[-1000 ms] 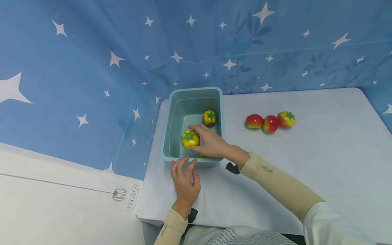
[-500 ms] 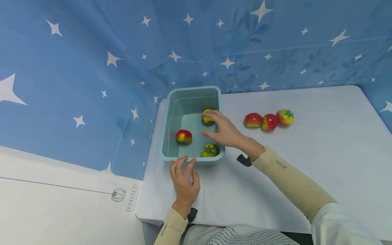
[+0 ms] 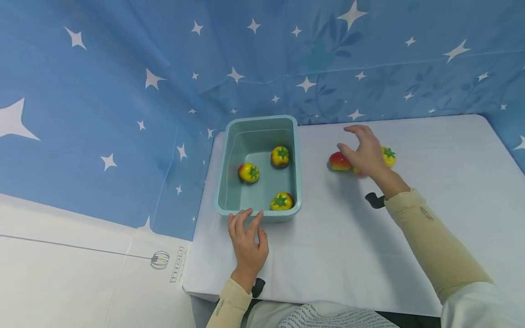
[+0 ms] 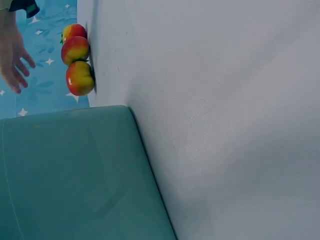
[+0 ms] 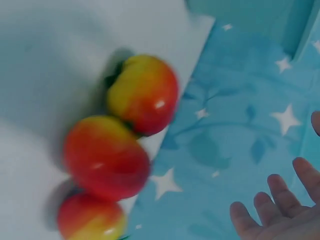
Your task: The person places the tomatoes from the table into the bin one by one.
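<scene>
My right hand (image 3: 367, 155) hovers above three red-and-yellow toy tomatoes on the table, thumb and fingers spread with nothing between them. The left tomato (image 3: 338, 162) shows below its thumb; the middle one is mostly hidden, and the right one (image 3: 388, 156) shows its green leafy top. The right wrist view has all three touching in a row, the middle tomato (image 5: 106, 157) largest. At the near rim of a blue-green plastic bin (image 3: 262, 118), the fingertips of my left hand (image 3: 249, 250) lie relaxed. Inside are three more tomatoes: left (image 3: 248, 173), back right (image 3: 280, 156) and front right (image 3: 281, 201).
A white cloth covers the table (image 3: 320, 255). Blue star-patterned curtain (image 3: 262, 59) hangs behind and along the left side. The bin's outer wall (image 4: 75, 170) fills the lower left of the left wrist view.
My right hand let go of a tomato in the bin, then moved right, out over the row on the table. That tomato rolled over in the bin. The left hand stayed put.
</scene>
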The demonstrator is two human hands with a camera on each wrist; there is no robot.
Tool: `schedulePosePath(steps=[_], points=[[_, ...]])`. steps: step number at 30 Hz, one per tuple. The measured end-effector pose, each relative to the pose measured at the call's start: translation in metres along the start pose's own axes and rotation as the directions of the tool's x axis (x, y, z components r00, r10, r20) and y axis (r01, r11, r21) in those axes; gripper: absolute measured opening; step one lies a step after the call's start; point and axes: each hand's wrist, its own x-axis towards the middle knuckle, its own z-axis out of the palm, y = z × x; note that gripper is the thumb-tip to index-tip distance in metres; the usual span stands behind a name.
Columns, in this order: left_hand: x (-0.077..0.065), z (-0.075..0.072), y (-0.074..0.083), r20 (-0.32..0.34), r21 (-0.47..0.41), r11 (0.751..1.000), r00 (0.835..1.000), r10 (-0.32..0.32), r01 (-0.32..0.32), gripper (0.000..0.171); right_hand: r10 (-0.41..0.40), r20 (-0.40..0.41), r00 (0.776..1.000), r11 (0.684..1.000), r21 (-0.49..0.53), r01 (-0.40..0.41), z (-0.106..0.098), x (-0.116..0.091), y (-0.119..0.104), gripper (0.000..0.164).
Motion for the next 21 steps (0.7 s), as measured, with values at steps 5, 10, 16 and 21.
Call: schedulePosePath(steps=[5,10,16,21], points=[[0.0,0.001,0.0,-0.006,0.002,1.0,1.0,-0.007,0.007,0.034,0.05,-0.021,0.999,0.999,-0.018,-0.05,-0.006,-0.002,0.035,0.056],[-0.002,0.001,0.001,-0.004,-0.004,0.999,0.999,-0.032,0.032,0.035,0.097,0.024,0.995,0.994,-0.061,-0.095,-0.002,-0.003,0.062,0.056],[-0.002,0.001,0.001,-0.014,-0.012,0.999,0.999,-0.041,0.041,0.035,0.089,0.115,0.989,0.992,-0.1,-0.078,0.009,-0.004,0.084,0.06],[-0.002,0.001,0.001,-0.006,-0.019,0.999,0.999,-0.044,0.043,0.036,0.113,0.144,0.983,0.99,-0.099,-0.099,0.018,-0.007,0.096,0.065]])
